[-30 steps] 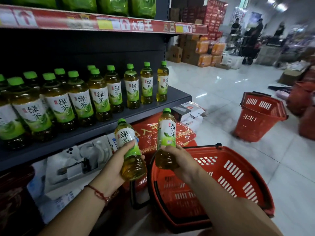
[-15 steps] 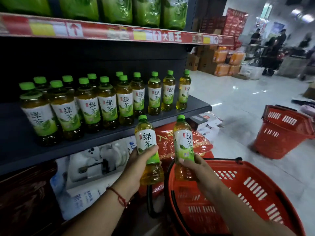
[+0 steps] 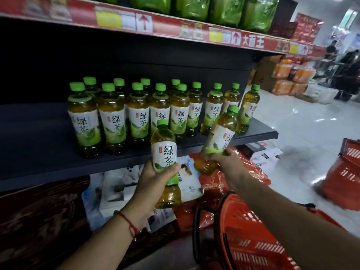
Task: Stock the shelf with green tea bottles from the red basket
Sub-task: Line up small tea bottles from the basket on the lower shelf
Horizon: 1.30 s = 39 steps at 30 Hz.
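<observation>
Below the dark shelf's (image 3: 48, 162) front edge, my left hand (image 3: 153, 178) grips an upright green-capped tea bottle (image 3: 165, 152). My right hand (image 3: 224, 159) holds a second clear bottle (image 3: 220, 137) low, cap leaning right toward the shelf. Left of the standing bottles (image 3: 136, 115) the board is bare. The red plastic basket (image 3: 247, 240) sits below.

Dim shelf (image 3: 48, 133), glaring glossy floor (image 3: 303, 121) (right edge motion-blurred), wide-angle bowing.
</observation>
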Each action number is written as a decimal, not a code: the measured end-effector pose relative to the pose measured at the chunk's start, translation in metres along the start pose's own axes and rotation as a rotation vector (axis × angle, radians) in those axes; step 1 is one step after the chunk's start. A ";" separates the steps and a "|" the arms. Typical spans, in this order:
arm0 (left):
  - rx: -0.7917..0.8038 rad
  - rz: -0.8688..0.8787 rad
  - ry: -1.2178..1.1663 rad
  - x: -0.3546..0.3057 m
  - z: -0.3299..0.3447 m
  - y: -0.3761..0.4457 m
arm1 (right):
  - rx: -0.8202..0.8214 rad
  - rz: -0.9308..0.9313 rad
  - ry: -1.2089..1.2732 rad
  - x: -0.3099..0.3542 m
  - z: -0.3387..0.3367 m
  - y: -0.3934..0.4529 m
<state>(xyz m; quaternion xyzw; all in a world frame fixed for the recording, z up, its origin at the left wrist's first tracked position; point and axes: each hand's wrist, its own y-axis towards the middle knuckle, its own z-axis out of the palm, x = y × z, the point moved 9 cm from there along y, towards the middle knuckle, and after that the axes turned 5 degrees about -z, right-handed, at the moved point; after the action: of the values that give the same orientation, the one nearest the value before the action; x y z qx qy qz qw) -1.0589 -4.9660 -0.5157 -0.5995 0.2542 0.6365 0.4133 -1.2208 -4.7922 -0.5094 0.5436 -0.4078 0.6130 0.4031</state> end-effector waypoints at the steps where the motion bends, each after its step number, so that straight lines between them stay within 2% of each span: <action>1: -0.006 0.012 0.016 0.000 -0.004 0.004 | -0.030 -0.025 -0.027 0.007 0.005 0.015; 5: 0.022 0.053 0.118 0.000 -0.014 0.016 | -0.084 -0.123 -0.180 0.032 0.024 0.060; 9: 0.047 0.044 0.133 0.003 -0.018 0.024 | -0.177 -0.200 -0.439 0.037 0.031 0.090; 15: 0.058 0.054 0.068 0.003 -0.021 0.033 | -0.075 -0.351 -0.647 0.049 0.053 0.107; 18: 0.044 0.048 0.064 0.001 -0.021 0.036 | -0.089 -0.388 -0.684 0.047 0.055 0.118; 24: 0.007 0.018 0.066 0.001 -0.019 0.040 | -0.086 -0.345 -0.725 0.038 0.049 0.118; 28: 0.032 -0.002 0.028 -0.001 -0.011 0.034 | -0.032 -0.314 -0.585 0.045 0.057 0.060; 31: 0.052 -0.052 -0.027 0.003 -0.003 0.026 | 0.224 -0.118 -0.556 0.022 0.075 -0.012; 33: 0.035 -0.097 -0.028 0.011 0.002 0.022 | 0.420 0.038 -0.418 -0.003 0.088 -0.062; 34: 0.037 -0.118 -0.039 0.015 0.006 0.019 | 0.459 0.086 -0.332 -0.014 0.090 -0.081; 36: 0.063 -0.162 -0.066 0.023 0.017 0.011 | 0.423 0.093 -0.216 -0.027 0.084 -0.104; 39: 0.155 -0.183 -0.036 0.029 0.035 -0.010 | 0.351 0.046 -0.175 -0.037 0.069 -0.118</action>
<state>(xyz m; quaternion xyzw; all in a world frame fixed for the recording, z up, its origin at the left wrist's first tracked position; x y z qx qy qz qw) -1.0685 -4.9259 -0.5365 -0.5749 0.2394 0.5852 0.5194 -1.0838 -4.8182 -0.5331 0.6471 -0.3404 0.6344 0.2510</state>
